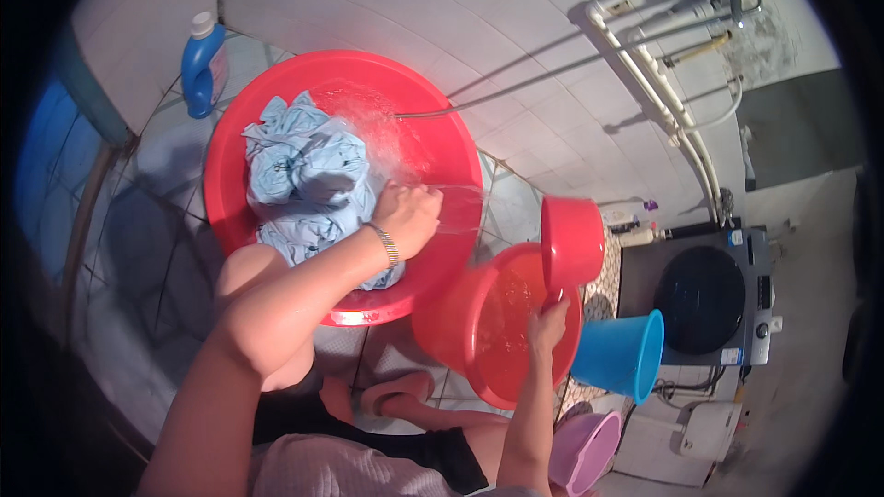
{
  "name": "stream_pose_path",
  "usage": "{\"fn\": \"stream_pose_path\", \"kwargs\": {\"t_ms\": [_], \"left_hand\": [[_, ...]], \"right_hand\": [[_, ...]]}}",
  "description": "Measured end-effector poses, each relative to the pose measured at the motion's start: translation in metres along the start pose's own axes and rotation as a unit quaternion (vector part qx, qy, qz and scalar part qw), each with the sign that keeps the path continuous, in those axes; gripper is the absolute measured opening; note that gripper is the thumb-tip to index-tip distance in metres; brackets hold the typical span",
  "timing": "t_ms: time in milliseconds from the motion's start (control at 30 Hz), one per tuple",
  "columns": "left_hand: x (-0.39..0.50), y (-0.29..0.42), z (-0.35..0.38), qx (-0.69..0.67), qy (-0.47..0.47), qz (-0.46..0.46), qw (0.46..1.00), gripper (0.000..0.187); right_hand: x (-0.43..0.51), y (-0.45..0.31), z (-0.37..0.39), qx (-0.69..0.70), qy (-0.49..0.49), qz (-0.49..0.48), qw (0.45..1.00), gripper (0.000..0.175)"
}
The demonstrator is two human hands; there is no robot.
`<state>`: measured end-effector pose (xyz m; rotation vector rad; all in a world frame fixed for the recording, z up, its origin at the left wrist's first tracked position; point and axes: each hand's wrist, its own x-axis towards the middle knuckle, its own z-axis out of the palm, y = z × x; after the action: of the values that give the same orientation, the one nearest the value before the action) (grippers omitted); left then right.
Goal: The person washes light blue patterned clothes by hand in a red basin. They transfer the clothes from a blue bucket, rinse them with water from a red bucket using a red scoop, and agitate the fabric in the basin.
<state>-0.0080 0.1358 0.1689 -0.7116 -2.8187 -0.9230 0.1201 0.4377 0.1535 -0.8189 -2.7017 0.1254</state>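
Note:
A large red plastic basin (449, 131) stands on the tiled floor before me. Wet light-blue cloth (304, 159), apparently a garment, is bunched in it. My left hand (407, 217), with a banded bracelet on the wrist, is at the cloth's right edge, fingers curled; whether they grip cloth is hidden. My right hand (548, 323) grips the handle of a red plastic dipper (577, 238), tilted towards the basin. Thin streaks of water show between dipper and basin. Below the dipper stands a red bucket (476, 352) with water in it. A thin grey hose (497, 93) runs into the basin, where water splashes.
A blue detergent bottle (199, 72) stands at the basin's far left. To the right are a blue bucket (615, 357), a pink basin (583, 452) and a front-loading washing machine (753, 304). White pipes (646, 76) run along the tiled wall. My knee touches or overlaps the basin's near rim.

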Motion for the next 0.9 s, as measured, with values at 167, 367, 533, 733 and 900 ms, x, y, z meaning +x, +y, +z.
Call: {"fn": "stream_pose_path", "kwargs": {"t_ms": [167,367,533,733,900], "left_hand": [[0.004,0.001,0.008,0.018,-0.008,0.026,0.999,0.022],[0.015,0.009,0.012,0.076,-0.070,0.024,0.994,0.022],[0.020,0.020,0.015,0.055,-0.024,0.047,0.997,0.022],[0.020,0.021,0.013,0.053,-0.022,0.050,0.997,0.020],[0.011,0.021,0.010,0.037,-0.056,0.048,0.997,0.021]], "right_hand": [[-0.049,0.124,0.039,-0.117,-0.160,0.159,0.967,0.044],[-0.070,0.186,0.143,0.063,-0.271,0.221,0.935,0.028],[-0.058,0.145,0.182,0.289,-0.377,0.394,0.787,0.011],[-0.047,0.132,0.177,0.515,-0.454,0.459,0.563,0.013],[-0.054,0.137,0.128,0.648,-0.484,0.435,0.395,0.009]]}}
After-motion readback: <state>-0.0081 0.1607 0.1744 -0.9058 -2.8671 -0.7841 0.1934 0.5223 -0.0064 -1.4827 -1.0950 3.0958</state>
